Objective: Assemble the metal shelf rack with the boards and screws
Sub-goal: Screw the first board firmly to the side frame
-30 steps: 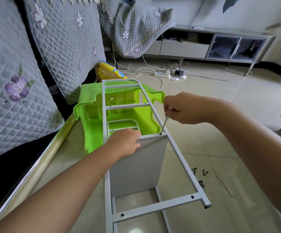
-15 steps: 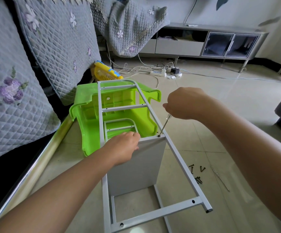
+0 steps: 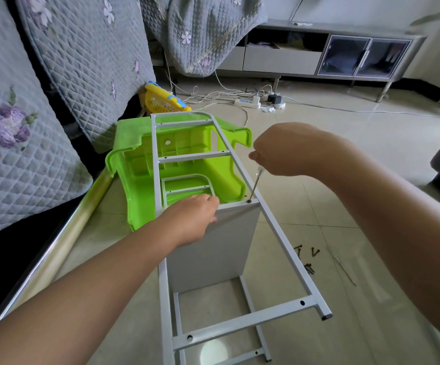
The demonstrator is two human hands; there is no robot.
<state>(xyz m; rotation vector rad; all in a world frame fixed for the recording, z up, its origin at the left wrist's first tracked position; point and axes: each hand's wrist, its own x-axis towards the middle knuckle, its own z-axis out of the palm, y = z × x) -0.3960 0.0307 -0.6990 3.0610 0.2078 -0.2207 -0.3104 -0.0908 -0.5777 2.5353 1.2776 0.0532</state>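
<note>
A white metal rack frame [image 3: 287, 248] lies lengthwise on the floor, its far end over a green plastic stool. A white board [image 3: 221, 246] stands on edge between the frame's two sides. My left hand [image 3: 192, 219] grips the board's top edge. My right hand [image 3: 284, 150] holds a thin screwdriver [image 3: 254, 185] upright, its tip on a screw [image 3: 249, 202] at the board's top right corner, by the right rail. Several loose dark screws [image 3: 307, 259] lie on the tiles to the right of the frame.
The upturned green stool [image 3: 134, 180] sits beside a sofa with grey quilted covers [image 3: 29, 133]. A thin metal rod [image 3: 342, 268] lies near the screws. A yellow toy [image 3: 161, 101], a power strip with cables [image 3: 247, 102] and a TV cabinet [image 3: 318, 54] stand further back.
My right hand has lifted slightly and shifted on the screwdriver handle, the tip staying on the same screw. My left hand keeps its hold on the board's top edge.
</note>
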